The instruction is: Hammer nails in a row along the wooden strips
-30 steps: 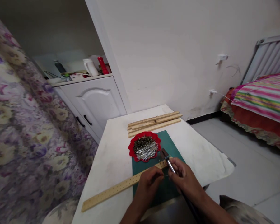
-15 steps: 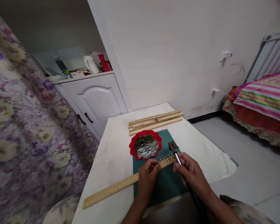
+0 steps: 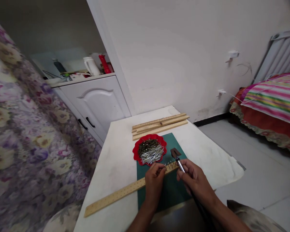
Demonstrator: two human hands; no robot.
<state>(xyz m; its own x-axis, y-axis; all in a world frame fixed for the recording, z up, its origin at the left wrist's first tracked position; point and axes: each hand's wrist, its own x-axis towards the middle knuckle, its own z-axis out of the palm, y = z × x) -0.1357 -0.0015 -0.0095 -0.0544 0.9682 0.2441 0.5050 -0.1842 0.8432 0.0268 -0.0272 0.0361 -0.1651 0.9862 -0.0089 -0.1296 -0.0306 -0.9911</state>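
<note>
My left hand (image 3: 155, 180) is closed in a pinch over a wooden strip (image 3: 116, 194), with a nail between thumb and forefinger, mostly hidden by the fingertips. Rows of small holes mark the strip, which lies slantwise across a green mat (image 3: 174, 193). Several nails (image 3: 171, 165) stand upright in its right part, between my hands. Wrapped round a claw hammer (image 3: 181, 165) is my right hand (image 3: 195, 178); the hammer's head is raised just above the standing nails, its dark handle running back under my forearm. A red scalloped bowl (image 3: 136, 155) of dark and silvery nails (image 3: 151, 151) sits just beyond my left hand.
Several wooden strips (image 3: 159, 125) lie at the back of the white-covered table (image 3: 106, 167). Behind are a wall and a white cabinet (image 3: 96, 103). A floral curtain (image 3: 38, 138) hangs at the left, and a bed (image 3: 273, 103) stands at the right.
My right hand and the hammer have shifted slightly left, bringing the head nearer my left hand. My left hand keeps its pinch at the strip. The whole view has moved a little.
</note>
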